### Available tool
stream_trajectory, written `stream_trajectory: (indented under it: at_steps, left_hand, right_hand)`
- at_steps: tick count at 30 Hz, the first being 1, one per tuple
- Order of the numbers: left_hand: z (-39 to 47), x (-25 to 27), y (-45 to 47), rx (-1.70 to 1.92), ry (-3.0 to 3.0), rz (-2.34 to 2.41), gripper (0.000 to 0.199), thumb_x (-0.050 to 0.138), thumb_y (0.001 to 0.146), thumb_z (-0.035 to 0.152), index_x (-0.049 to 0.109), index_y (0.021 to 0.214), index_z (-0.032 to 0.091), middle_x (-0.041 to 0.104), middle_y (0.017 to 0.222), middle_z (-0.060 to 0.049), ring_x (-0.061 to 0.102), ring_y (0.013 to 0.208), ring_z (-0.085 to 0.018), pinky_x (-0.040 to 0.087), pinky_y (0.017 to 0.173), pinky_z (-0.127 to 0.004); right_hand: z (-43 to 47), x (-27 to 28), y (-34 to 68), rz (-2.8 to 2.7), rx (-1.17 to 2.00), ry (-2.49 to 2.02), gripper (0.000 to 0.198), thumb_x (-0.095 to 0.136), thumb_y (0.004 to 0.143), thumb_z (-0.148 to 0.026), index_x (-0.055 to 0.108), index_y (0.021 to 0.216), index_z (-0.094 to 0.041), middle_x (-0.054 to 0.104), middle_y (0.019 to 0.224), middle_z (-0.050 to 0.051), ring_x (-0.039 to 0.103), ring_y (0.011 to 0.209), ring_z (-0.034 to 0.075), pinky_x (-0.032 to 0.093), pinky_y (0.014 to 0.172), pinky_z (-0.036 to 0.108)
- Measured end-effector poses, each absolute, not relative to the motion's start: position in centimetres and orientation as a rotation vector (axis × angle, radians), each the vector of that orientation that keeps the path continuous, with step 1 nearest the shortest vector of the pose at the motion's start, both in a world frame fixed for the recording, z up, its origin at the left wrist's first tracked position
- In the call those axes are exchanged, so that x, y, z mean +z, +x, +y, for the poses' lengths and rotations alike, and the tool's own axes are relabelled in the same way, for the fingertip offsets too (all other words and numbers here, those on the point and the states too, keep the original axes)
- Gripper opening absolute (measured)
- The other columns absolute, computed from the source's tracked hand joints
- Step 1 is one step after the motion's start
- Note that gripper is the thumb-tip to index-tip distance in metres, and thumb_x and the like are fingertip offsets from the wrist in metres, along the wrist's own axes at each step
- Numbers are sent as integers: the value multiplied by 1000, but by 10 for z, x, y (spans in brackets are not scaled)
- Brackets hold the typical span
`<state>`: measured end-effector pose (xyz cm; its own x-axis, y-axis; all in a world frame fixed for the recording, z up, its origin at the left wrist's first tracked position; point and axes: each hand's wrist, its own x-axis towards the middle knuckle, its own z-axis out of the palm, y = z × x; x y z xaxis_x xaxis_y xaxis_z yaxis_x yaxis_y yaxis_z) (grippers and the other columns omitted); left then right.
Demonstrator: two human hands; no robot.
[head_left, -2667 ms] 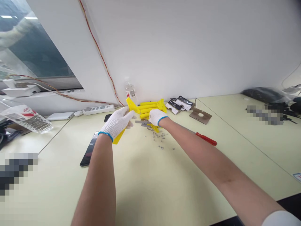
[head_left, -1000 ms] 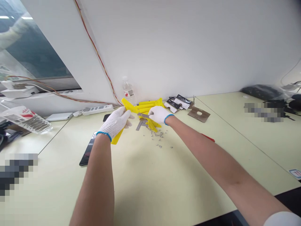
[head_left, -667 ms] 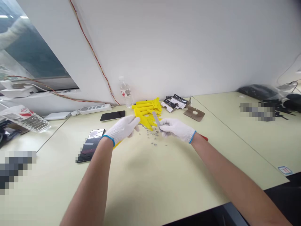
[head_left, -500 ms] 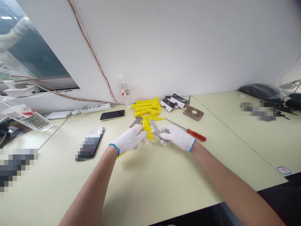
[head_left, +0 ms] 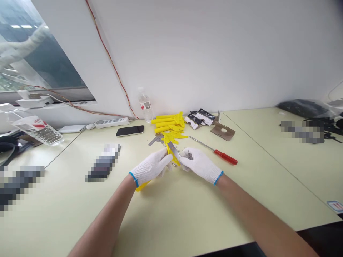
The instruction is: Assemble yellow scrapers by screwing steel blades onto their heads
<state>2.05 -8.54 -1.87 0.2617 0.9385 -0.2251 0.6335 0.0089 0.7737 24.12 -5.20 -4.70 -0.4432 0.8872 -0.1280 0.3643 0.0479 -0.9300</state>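
Note:
My gloved left hand (head_left: 152,165) is closed around a yellow plastic scraper handle (head_left: 143,186), whose rear end sticks out below the wrist. Pinched in my gloved right hand (head_left: 200,165) is a flat grey metal blade (head_left: 173,150) with holes. The blade lies over the yellow head of the handle, between both hands; whether it sits flush I cannot tell. Small screws (head_left: 174,165) are scattered just behind the fingers. Past them lie more grey blades (head_left: 154,139), loose yellow plates (head_left: 171,136) and a stack of yellow handles (head_left: 166,125).
A red-handled screwdriver (head_left: 225,157) lies right of the hands. Behind are black-and-white blade packets (head_left: 205,116) and a brown card (head_left: 223,132). A water bottle (head_left: 145,105), a phone (head_left: 130,131) and a power strip (head_left: 112,122) are near the wall. Another bottle (head_left: 40,128) lies far left.
My right hand has brought the blade left and onto the yellow head, which was apart from it before. The whole view has shifted slightly.

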Motion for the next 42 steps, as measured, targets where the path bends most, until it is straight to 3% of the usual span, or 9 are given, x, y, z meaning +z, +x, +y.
stream_trajectory:
  at_steps: [8, 11, 13, 15, 27, 35, 39, 42]
  left_hand:
    - [-88, -17, 22, 500, 1728, 1459, 31, 64, 102, 39, 66, 128, 22, 66, 129, -12, 66, 109, -23, 60, 90, -41]
    - [-86, -20, 25, 526, 1729, 1465, 28, 60, 101, 49, 70, 116, 27, 72, 107, -9, 68, 86, -22, 59, 68, -35]
    - [-85, -21, 27, 545, 1730, 1465, 29, 57, 98, 56, 71, 106, 32, 71, 87, -7, 66, 70, -24, 50, 52, -34]
    - [-84, -21, 27, 556, 1731, 1458, 31, 55, 95, 60, 70, 101, 34, 67, 76, -6, 62, 61, -24, 43, 46, -34]
    - [-80, -35, 21, 532, 1716, 1430, 45, 47, 93, 65, 65, 99, 25, 59, 67, -2, 44, 49, -15, 34, 47, -30]
    - [-82, -30, 25, 614, 1702, 1408, 42, 51, 97, 62, 65, 97, 23, 64, 72, -4, 55, 59, -17, 38, 48, -28]
    - [-89, -17, 28, 632, 1713, 1403, 41, 53, 102, 58, 66, 105, 19, 67, 83, -4, 55, 62, -12, 47, 56, -26]
    - [-91, -15, 31, 639, 1714, 1410, 43, 53, 102, 56, 65, 107, 16, 66, 80, -3, 54, 59, -12, 45, 56, -26]
  right_hand:
    - [-53, -43, 236, -1907, 1203, -1384, 16, 61, 91, -34, 62, 96, -18, 67, 85, 6, 63, 74, 16, 50, 71, 29]
    - [-52, -44, 235, -1910, 1173, -1402, 15, 62, 89, -32, 62, 93, -18, 68, 89, 6, 64, 77, 17, 51, 71, 29]
    - [-51, -44, 234, -1912, 1151, -1414, 15, 63, 88, -33, 62, 92, -18, 68, 90, 6, 64, 78, 17, 50, 70, 28]
    - [-52, -44, 234, -1916, 1132, -1423, 16, 63, 88, -34, 62, 91, -18, 68, 91, 6, 63, 78, 16, 49, 69, 28]
    - [-54, -41, 236, -1951, 1145, -1394, 18, 60, 92, -35, 62, 89, -18, 65, 81, 5, 61, 71, 15, 46, 66, 27]
    - [-54, -41, 237, -1947, 1151, -1395, 21, 60, 93, -37, 62, 92, -16, 67, 89, 7, 60, 73, 14, 46, 66, 26]
    - [-56, -40, 236, -1946, 1165, -1376, 23, 57, 95, -38, 62, 95, -15, 67, 96, 8, 60, 78, 12, 48, 69, 25]
    - [-57, -39, 236, -1962, 1171, -1359, 22, 55, 94, -35, 61, 93, -14, 66, 92, 7, 58, 77, 11, 46, 70, 24]
